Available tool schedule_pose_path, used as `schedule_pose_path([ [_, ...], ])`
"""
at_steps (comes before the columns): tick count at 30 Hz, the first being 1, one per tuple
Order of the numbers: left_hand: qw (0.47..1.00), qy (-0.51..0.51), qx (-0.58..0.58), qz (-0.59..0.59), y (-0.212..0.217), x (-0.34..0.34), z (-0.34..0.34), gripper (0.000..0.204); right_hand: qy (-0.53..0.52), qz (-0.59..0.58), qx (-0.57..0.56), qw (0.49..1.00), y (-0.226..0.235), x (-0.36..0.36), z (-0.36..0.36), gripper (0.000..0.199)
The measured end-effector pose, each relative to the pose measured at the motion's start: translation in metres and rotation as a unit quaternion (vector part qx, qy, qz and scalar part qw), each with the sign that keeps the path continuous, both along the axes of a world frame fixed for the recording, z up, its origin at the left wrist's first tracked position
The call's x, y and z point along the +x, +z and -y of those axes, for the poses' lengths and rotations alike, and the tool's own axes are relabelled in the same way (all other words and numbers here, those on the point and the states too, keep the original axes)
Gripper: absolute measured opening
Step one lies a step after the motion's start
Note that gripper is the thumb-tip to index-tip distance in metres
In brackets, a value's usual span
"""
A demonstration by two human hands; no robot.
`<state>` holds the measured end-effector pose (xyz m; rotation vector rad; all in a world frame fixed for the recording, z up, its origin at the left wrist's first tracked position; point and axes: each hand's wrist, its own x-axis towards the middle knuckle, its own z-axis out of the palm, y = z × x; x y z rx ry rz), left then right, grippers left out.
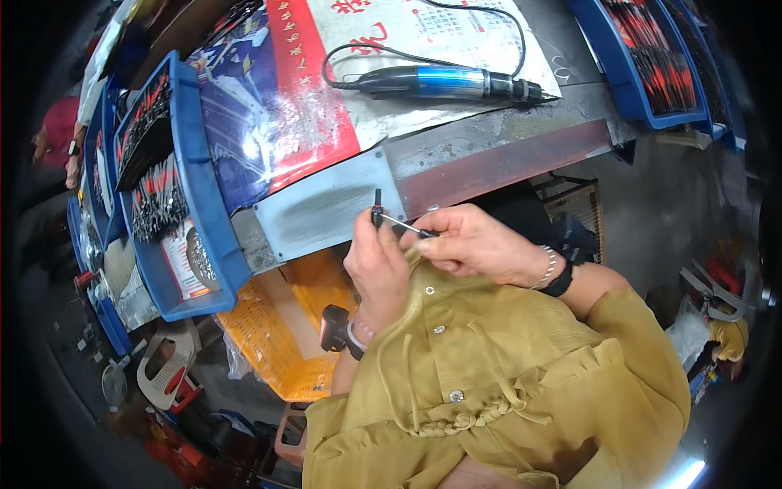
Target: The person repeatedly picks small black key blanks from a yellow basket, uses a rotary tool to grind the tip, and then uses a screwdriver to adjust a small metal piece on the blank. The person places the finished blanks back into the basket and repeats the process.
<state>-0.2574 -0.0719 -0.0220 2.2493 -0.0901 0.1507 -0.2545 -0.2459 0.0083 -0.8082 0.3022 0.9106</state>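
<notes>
My left hand (378, 262) is closed, pinching a small black part with a red band (377, 210) upright between thumb and fingertips. A thin silver rod (401, 223) runs from this part across to my right hand (472, 243). The rod's black end (426, 234) sits between the right thumb and fingers, which are closed on it. Whether the rod and the black part are one piece I cannot tell. Both hands are close together in front of my chest, near the bench's front edge, by a grey metal plate (326, 204) with a dark smudge.
A blue and black electric screwdriver (448, 83) with a cord lies on a printed sheet on the bench. Blue bins (195, 179) at left hold black-and-red parts and small metal pieces. Another blue bin (617, 73) stands at far right. A yellow crate (273, 334) is below the bench.
</notes>
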Motion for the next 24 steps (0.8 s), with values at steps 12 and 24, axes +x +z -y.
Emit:
schedule_pose_path([
  [12,0.875,-0.010,-0.392,-0.285,0.032,-0.002,-0.015,0.017,-0.009,0.633,-0.390,0.669,0.027,-0.008,0.016,0.039],
  [24,0.871,-0.013,-0.396,-0.288,0.038,-0.003,-0.012,0.017,-0.032,0.642,-0.385,0.662,0.022,-0.010,0.015,0.032],
])
